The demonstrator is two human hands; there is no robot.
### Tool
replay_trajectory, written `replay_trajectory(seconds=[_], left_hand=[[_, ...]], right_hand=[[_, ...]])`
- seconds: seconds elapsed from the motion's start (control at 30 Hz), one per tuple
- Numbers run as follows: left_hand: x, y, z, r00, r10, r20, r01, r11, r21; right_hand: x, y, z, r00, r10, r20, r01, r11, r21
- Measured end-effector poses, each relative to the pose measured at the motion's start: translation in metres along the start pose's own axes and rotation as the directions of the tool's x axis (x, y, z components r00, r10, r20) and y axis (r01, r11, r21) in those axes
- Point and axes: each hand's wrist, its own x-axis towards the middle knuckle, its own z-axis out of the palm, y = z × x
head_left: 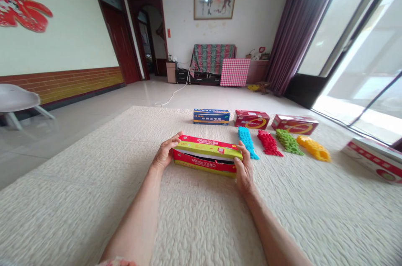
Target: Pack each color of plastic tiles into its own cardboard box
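Note:
A long red and yellow-green cardboard box [205, 165] is between my two hands, low over the cream quilted cover. Its lid stands slightly ajar along the front, showing a dark gap. My left hand [166, 151] grips the left end, thumb and fingers at the upper corner. At the right end, my right hand [245, 167] has its thumb on the front and its fingers on the far side. Just beyond that hand lies a light blue plastic strip [247, 142] with a knobbly, holed surface. What the box contains cannot be seen.
Red [269, 143], green [289, 141] and yellow [314, 148] knobbly strips lie in a row at right. Behind them are a blue box [211, 117] and two dark red boxes [251, 120] [295, 124]. A larger red-white box [375, 159] sits far right on the quilted cover [78, 190].

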Motion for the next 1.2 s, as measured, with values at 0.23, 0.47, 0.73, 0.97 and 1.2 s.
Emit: replay_trajectory(seconds=[0.23,0.47,0.73,0.97,1.2], left_hand=[[0.003,-0.005,0.000,0.997,0.011,-0.078,-0.009,1.000,0.021],[0.004,-0.005,0.000,0.993,0.029,-0.117,-0.027,0.999,0.018],[0.009,-0.010,-0.004,0.989,0.030,-0.142,-0.028,0.999,0.018],[0.011,-0.014,-0.008,0.991,0.015,-0.134,-0.013,1.000,0.010],[0.012,-0.015,-0.008,0.989,0.012,-0.146,-0.011,1.000,0.007]], right_hand=[[-0.001,-0.005,0.004,0.999,0.010,0.039,-0.010,1.000,0.008],[0.001,-0.003,0.005,0.999,0.016,0.045,-0.016,1.000,0.005],[0.000,0.009,0.013,0.998,-0.007,-0.055,0.006,1.000,-0.008],[0.001,0.018,0.016,0.996,0.040,-0.085,-0.037,0.999,0.038],[-0.001,0.018,0.015,0.995,0.064,-0.073,-0.059,0.996,0.059]])
